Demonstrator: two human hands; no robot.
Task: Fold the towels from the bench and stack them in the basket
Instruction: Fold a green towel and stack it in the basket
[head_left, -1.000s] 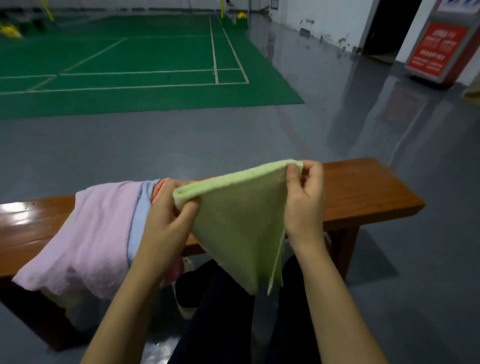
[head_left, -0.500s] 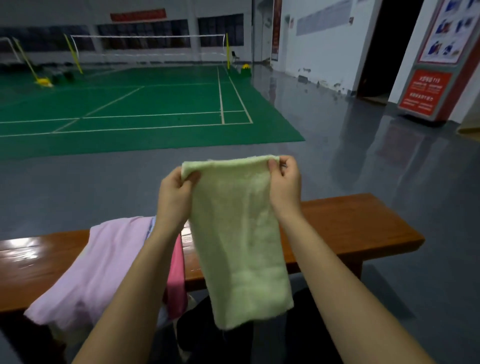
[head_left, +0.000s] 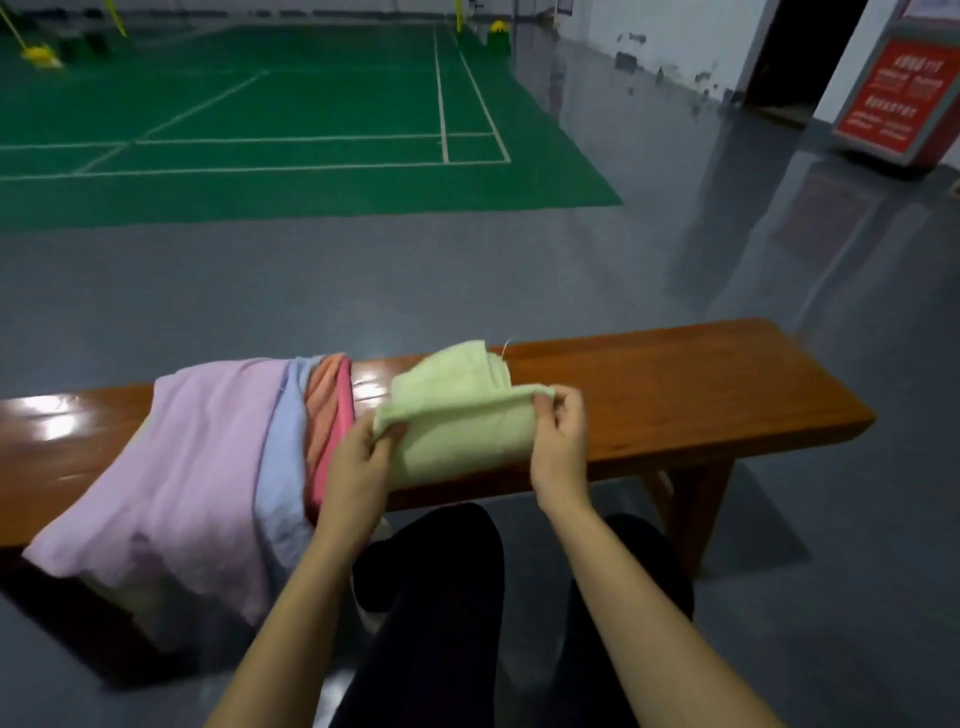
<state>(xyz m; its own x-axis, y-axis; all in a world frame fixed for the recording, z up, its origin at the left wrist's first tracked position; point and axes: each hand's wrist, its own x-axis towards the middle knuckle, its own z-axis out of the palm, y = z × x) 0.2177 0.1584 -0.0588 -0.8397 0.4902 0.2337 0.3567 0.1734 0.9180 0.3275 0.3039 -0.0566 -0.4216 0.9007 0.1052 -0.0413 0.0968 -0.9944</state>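
A light green towel (head_left: 457, 410) lies partly folded on the brown wooden bench (head_left: 675, 395). My left hand (head_left: 358, 467) pinches its near left corner. My right hand (head_left: 558, 441) pinches the near right corner, holding the folded edge just above the lower layer. To the left, a pile of towels drapes over the bench: a pink towel (head_left: 182, 467) on top, with a light blue towel (head_left: 283, 452) and an orange-red towel (head_left: 327, 415) showing at its right side. No basket is in view.
The bench's right half is bare wood down to its end (head_left: 852, 415). Grey floor lies beyond it, with a green court (head_left: 260, 130) further back. A red sign stand (head_left: 893, 98) is at the far right. My dark-clothed legs (head_left: 441, 623) are below the bench.
The green towel was hanging in the air from both hands; it now lies on the bench with its held edge folded over. Both hands came down with it.
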